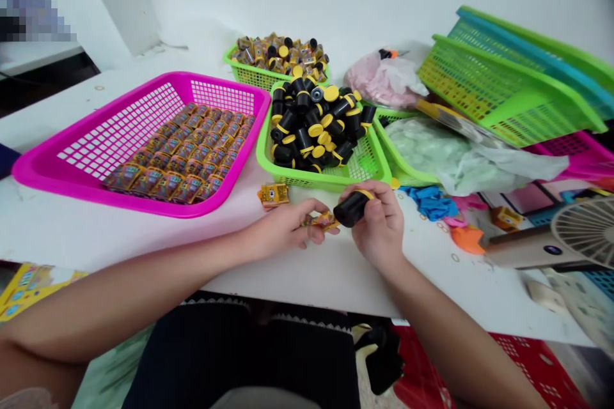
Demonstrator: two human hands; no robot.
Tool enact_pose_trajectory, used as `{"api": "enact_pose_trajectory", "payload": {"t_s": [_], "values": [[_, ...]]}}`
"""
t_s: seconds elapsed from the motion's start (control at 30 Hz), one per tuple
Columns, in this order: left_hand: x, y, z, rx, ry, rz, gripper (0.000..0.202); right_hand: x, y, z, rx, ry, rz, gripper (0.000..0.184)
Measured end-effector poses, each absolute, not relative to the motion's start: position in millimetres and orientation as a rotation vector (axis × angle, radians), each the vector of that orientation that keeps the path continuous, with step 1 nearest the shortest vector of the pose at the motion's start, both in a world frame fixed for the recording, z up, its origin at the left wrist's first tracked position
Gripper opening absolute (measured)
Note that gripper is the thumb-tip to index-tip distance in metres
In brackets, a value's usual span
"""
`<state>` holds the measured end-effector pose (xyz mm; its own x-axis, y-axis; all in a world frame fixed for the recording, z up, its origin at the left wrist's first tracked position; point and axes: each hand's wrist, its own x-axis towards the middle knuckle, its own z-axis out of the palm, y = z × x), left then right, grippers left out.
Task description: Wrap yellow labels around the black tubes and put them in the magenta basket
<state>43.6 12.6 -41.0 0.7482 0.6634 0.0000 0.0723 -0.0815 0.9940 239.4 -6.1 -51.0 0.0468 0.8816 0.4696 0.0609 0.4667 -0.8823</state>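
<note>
Between the closed fingers of my left hand (292, 227) is a small yellow printed wrapper (322, 221), partly covered by the fingers. My right hand (381, 227) grips a black plastic canister (352, 209) with a yellow rim, tilted with its dark end toward the wrapper. The two pieces are very close; whether they touch I cannot tell. Just beyond my left hand lies a yellow printed piece (273, 195) on the white table (307, 281). Behind my hands, a green basket (369, 166) holds a heap of similar black canisters with yellow caps (314, 131).
At left, a magenta basket (144, 204) holds rows of printed wrapped pieces (192, 153). Another green basket (249, 75) of wrapped canisters stands at the back. On the right are stacked baskets (508, 96), plastic bags (446, 150), blue scraps (432, 202) and a small fan (588, 230).
</note>
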Motion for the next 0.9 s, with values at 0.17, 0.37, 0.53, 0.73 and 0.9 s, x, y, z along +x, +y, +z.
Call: {"api": "enact_pose_trajectory", "payload": {"t_s": [0.17,0.37,0.53,0.73,0.9], "values": [[43,14,-45,1.690,0.587,0.490,0.029,236,-4,-43,-0.891,-1.345,0.872,0.034],[41,12,-44,1.900,0.534,0.602,0.028,237,-2,-42,-0.966,-1.362,0.875,0.036],[41,12,-41,1.951,0.544,0.614,0.023,241,0,-51,-0.972,-1.367,0.908,0.032],[39,15,-46,1.968,0.619,0.667,0.034,238,0,-43,-0.977,-1.418,0.887,0.031],[39,16,-41,1.912,0.637,0.726,0.040,240,-2,-36,-0.925,-1.550,0.758,0.027]]}}
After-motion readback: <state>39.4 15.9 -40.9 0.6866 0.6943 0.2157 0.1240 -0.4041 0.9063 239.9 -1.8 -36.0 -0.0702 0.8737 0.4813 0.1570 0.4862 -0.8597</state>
